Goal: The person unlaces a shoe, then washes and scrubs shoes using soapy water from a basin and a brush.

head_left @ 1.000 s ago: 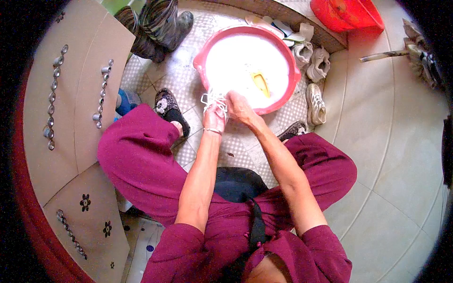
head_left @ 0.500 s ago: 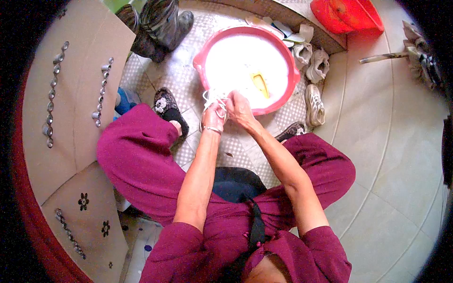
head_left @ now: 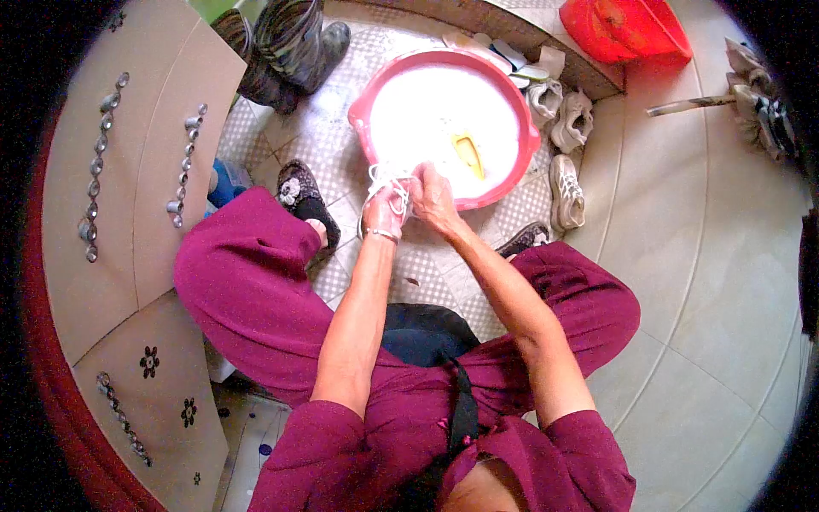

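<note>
My left hand [head_left: 383,215] is closed around a white shoelace [head_left: 391,181], whose loops cross over the fingers at the near rim of a red basin [head_left: 362,107]. Close beside it, my right hand [head_left: 433,198] pinches the lace too. Glare and the fingers hide whether a shoe lies under the loops. White suds [head_left: 435,102] fill the basin. A yellow brush-like piece [head_left: 468,154] rests in the suds, a little beyond my right hand.
White shoes [head_left: 567,192] line the floor right of the basin. Dark boots [head_left: 294,51] stand at the back left, beside a cabinet [head_left: 153,171]. A red container [head_left: 627,30] and a folded umbrella [head_left: 755,102] are at the right.
Both hands stay by the basin rim with the lace. The fingers and lace loops shift only slightly, and the whole view moves a little.
</note>
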{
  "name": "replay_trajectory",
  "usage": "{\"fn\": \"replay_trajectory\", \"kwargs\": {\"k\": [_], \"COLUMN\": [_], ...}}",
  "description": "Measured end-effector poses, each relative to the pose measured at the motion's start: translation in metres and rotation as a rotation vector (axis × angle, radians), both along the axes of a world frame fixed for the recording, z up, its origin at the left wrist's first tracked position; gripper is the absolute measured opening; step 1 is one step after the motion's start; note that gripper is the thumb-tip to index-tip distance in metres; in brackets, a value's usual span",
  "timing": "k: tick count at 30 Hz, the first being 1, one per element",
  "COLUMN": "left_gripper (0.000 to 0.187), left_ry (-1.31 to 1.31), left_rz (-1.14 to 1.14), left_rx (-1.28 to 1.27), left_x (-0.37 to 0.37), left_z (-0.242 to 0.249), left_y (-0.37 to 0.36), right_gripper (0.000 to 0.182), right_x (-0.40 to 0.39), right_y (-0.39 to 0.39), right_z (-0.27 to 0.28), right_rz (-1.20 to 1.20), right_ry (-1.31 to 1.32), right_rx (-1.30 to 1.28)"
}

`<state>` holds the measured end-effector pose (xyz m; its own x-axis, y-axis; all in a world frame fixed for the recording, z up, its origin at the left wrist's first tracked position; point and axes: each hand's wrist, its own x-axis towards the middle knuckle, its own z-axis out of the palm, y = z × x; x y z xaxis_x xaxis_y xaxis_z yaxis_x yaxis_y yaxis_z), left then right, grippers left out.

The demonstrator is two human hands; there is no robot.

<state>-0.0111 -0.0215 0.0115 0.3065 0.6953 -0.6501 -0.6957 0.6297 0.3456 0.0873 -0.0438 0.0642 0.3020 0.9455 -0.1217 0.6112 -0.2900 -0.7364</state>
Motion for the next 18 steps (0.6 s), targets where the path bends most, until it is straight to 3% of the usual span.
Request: {"fn": "replay_trajectory", "kwargs": {"k": [1, 3, 8, 12, 14, 18], "left_gripper": [0.025, 0.027, 0.030, 0.032, 0.033, 0.034], "left_ry": [0.019, 0.025, -0.066, -0.076, -0.126, -0.198], "left_rz": [0.008, 0.021, 0.003, -0.009, -0.018, -0.013], "left_rx": [0.013, -0.011, -0.043, -0.022, -0.008, -0.034], "left_x": [0.001, 0.001, -0.004, -0.001, -0.004, -0.007], "left_z": [-0.003, -0.008, -0.010, -0.013, -0.014, -0.008], "left_y": [0.000, 0.001, 0.003, 0.003, 0.004, 0.004], "right_gripper": [0.018, 0.015, 0.019, 0.020, 0.021, 0.024], "right_x": [-0.004, -0.004, 0.017, 0.023, 0.023, 0.018], "right_y": [-0.005, -0.007, 0.003, 0.005, 0.000, -0.007], "right_z": [-0.003, -0.006, 0.002, 0.020, 0.007, 0.003], "right_rz": [-0.153, -0.186, 0.168, 0.292, 0.122, -0.015], "right_ry": [0.148, 0.106, -0.168, -0.282, -0.077, 0.108], "right_rx": [0.089, 0.102, -0.079, -0.225, -0.076, -0.132]}}
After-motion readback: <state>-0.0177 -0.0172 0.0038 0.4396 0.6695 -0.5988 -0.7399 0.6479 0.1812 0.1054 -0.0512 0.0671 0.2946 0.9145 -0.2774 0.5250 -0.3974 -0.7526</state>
